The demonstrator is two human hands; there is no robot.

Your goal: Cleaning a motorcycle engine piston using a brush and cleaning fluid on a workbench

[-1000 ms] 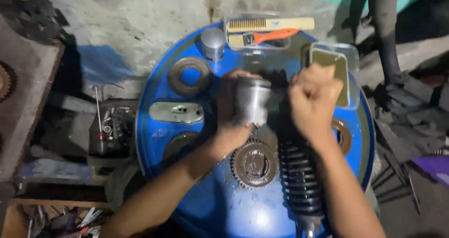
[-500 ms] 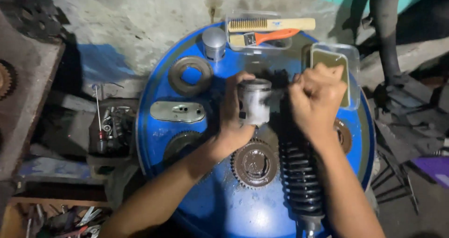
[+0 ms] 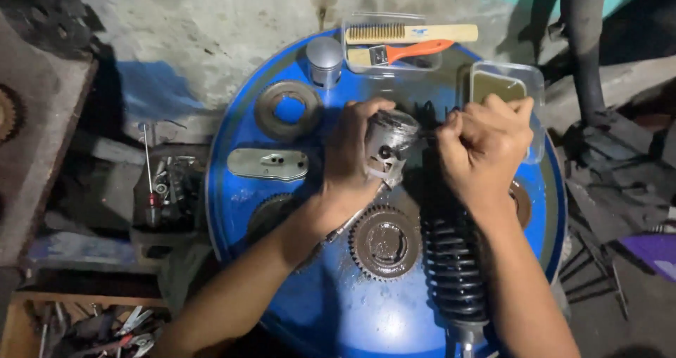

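My left hand point(image 3: 352, 150) grips a grey metal piston point(image 3: 389, 144) above the blue drum top point(image 3: 331, 309), its side hole turned toward me. My right hand point(image 3: 486, 143) is closed in a fist just right of the piston; something thin seems pinched in it, but I cannot make it out. Below the hands lie a toothed gear point(image 3: 384, 243) and a black coil spring shock absorber point(image 3: 454, 266). A thin metal rod point(image 3: 331, 240) pokes out under my left wrist.
On the drum lie a second piston point(image 3: 324, 61), a ring-shaped gear point(image 3: 287, 109), a flat oval metal cover point(image 3: 268, 164), a wire brush point(image 3: 410, 33), an orange-handled paintbrush point(image 3: 401, 52) and a clear tub of yellowish liquid point(image 3: 505, 90). Loose tools fill a box point(image 3: 98, 330) at lower left.
My left hand has tilted the piston so its side hole faces me. My right hand has shifted slightly right and stays clenched beside it.
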